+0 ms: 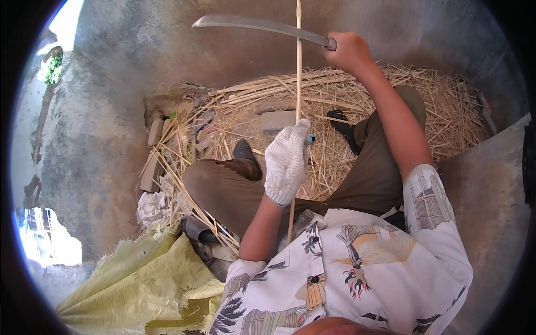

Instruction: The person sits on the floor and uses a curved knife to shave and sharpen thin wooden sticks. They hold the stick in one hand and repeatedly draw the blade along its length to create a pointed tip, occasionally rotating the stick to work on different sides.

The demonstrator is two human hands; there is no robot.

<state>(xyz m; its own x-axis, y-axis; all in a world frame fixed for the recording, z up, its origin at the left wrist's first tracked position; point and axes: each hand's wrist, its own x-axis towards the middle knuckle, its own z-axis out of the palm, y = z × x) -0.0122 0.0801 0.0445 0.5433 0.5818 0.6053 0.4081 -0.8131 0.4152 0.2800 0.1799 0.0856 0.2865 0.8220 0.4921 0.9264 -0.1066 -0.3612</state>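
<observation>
The left hand (pixel 286 162), in a white knitted glove, sits near the centre, its fingers closed around a thin stick (pixel 298 72). The stick runs from 12 o'clock through the glove and out toward 6 o'clock, leaning only slightly. A small blue thing (pixel 311 139) shows against the glove at its 2 o'clock side; what it is cannot be told.

At 1 o'clock, the bare right hand (pixel 353 51) is clamped on the handle of a knife (pixel 257 23). Its long curved blade points toward 11 o'clock and crosses the stick in view above the glove; whether they touch cannot be told.

Just past the glove toward 12 o'clock lies a brick (pixel 277 121). Straw (pixel 446 106) covers the floor from 10 o'clock to 3 o'clock, around the bent legs in brown trousers (pixel 223 187). A yellow sack (pixel 151 273) lies crumpled between 7 and 8 o'clock.
</observation>
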